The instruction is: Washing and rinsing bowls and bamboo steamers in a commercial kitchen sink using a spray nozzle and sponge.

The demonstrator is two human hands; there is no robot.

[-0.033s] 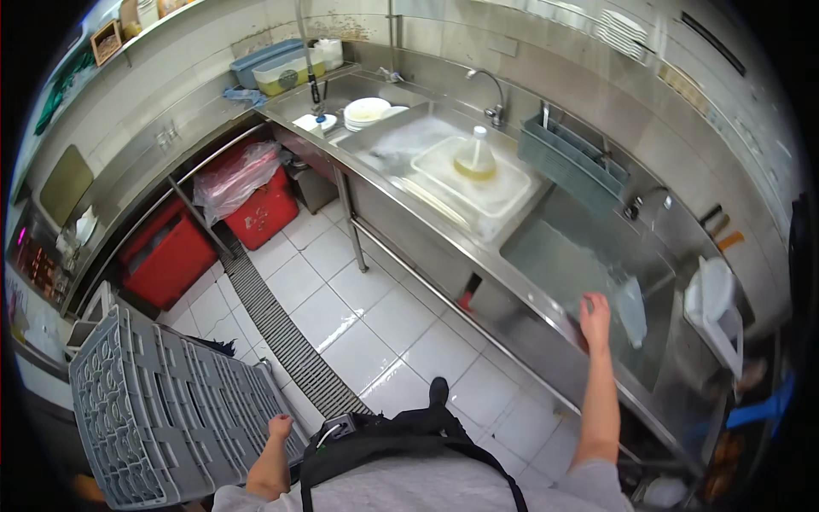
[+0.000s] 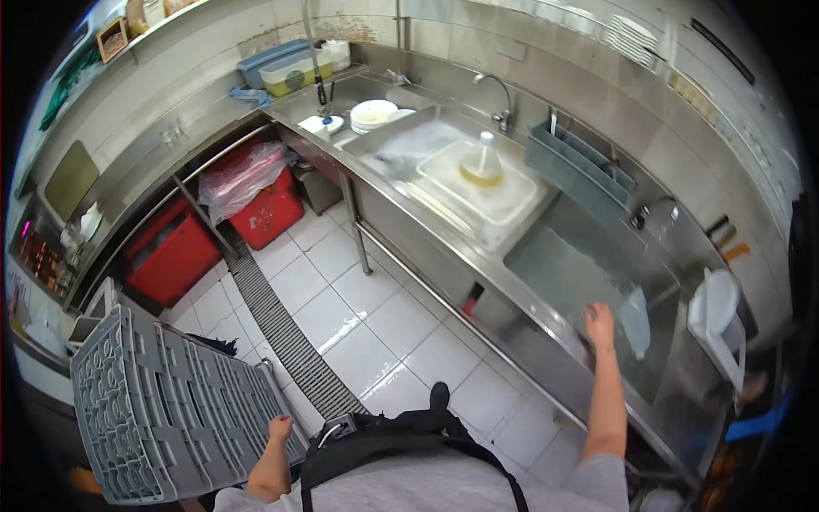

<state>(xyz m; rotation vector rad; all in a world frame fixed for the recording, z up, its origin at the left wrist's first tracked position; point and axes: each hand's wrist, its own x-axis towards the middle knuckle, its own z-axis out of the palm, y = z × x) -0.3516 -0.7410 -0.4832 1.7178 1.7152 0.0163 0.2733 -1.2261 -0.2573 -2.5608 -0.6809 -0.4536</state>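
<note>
My right hand [image 2: 600,326] hovers at the front edge of the right-hand sink basin [image 2: 554,247], its fingers bent loosely and apart, with nothing seen in them. Beyond it, a pale, translucent piece that looks like plastic [image 2: 635,322] lies in the cloudy water. My left hand [image 2: 280,428] hangs low at my side with curled fingers and no visible object, beside a tall stack of grey dish racks [image 2: 188,401]. In the soapy middle basin, a clear jug-like bottle with yellow liquid [image 2: 483,162] stands on a whitish tray or lid [image 2: 510,205].
White plates [image 2: 373,113] are piled in the far left basin. A grey-green cutlery basket [image 2: 567,166] sits behind the sinks. Red bins [image 2: 266,209] stand under the left counter. A drain grate [image 2: 290,328] crosses the wet tiled floor. White containers [image 2: 717,311] lean at the right.
The scene has shifted slightly down and to the right in view. Both hands keep nearly the same places, and nothing has been picked up or let go.
</note>
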